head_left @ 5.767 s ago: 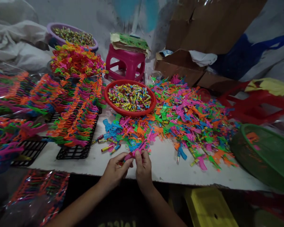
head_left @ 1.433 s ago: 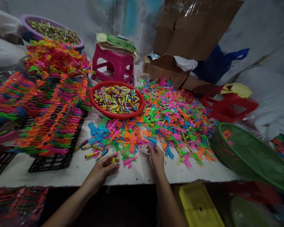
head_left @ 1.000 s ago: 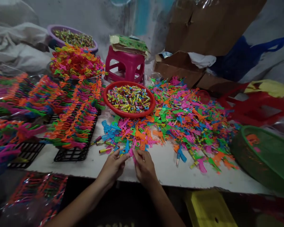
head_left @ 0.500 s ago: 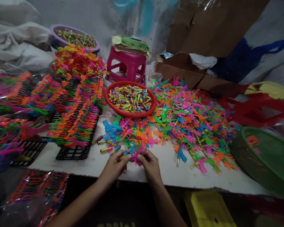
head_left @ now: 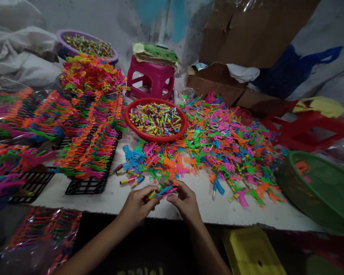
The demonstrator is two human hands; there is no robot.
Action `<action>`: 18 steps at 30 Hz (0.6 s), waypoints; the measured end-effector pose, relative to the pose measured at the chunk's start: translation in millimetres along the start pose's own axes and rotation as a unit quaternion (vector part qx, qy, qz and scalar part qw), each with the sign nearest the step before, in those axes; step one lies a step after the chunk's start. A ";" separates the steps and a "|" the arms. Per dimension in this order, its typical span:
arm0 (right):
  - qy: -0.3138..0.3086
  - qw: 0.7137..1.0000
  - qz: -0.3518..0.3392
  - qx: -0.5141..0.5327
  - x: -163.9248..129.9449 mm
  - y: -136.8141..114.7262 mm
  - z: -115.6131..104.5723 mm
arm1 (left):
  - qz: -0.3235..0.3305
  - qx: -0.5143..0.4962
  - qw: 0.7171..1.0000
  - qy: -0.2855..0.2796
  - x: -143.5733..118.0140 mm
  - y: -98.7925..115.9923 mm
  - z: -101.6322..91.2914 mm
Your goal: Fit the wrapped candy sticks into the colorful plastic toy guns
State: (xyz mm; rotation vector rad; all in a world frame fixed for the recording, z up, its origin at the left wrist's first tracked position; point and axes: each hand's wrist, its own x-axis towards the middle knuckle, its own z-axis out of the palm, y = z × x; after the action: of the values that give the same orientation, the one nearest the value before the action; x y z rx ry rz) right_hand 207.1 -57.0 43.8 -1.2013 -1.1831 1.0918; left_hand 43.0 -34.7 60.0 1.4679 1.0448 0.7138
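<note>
My left hand (head_left: pixel 139 202) is closed on a small yellow tube (head_left: pixel 152 194) with a dark end. A blue plastic toy gun (head_left: pixel 166 190) lies between my two hands, with pink plastic beside it. My right hand (head_left: pixel 185 200) pinches the far end of these pieces between thumb and fingers; an orange bit shows there. My fingers hide how the tube and toy gun meet. Just beyond my hands spreads a pile of toy guns (head_left: pixel 226 141) in pink, orange, green and blue. Loose yellow tubes (head_left: pixel 127 181) lie left of my hands.
A red basin (head_left: pixel 129 128) holds many small tubes. Black racks (head_left: pixel 83 187) at left carry rows of coloured toys. A green basket (head_left: pixel 312 191) stands at the right edge. Behind are a magenta stool (head_left: pixel 153 78) and a cardboard box (head_left: pixel 215 82). A yellow stool (head_left: pixel 252 252) is below.
The pink toy gun held up between my hands now shows less, and a blue one is in front. My right hand has turned and lifted slightly; the yellow tube shows more clearly.
</note>
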 end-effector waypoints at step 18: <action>-0.026 0.983 -0.179 0.030 0.9 -17.2 0.5 | 0.111 0.053 0.992 0.020 -4.6 -0.5 -3.9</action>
State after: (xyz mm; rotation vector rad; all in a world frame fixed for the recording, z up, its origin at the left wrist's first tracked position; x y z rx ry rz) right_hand 206.5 -57.2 61.0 -0.8746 -1.3359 0.8835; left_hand 37.5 -37.1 60.8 1.6861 0.9713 0.8573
